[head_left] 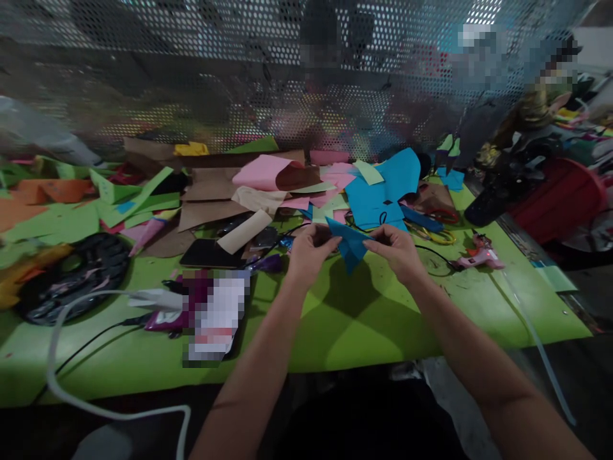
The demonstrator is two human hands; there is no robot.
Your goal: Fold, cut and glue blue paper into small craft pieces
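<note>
Between both hands, above the green tabletop (325, 338), is a folded piece of blue paper (352, 246) with pointed corners. My left hand (313, 249) pinches its left edge between thumb and fingers. On the opposite side, my right hand (395, 249) grips the right edge the same way. Behind the hands lies a larger blue paper sheet (405, 176). Scissors with blue and yellow handles (421, 220) rest just beyond my right hand. Further right sits a pink glue gun (481, 255) with a long clear glue stick (539, 345) sticking out toward the table's front edge.
Coloured paper scraps (258, 172) cover the back of the table. At left are a black round tray (76, 278), a purple power strip (167, 316) with a white cable (52, 364), and a phone (223, 313). A perforated metal panel (230, 96) stands behind; a red tub (560, 198) is at right.
</note>
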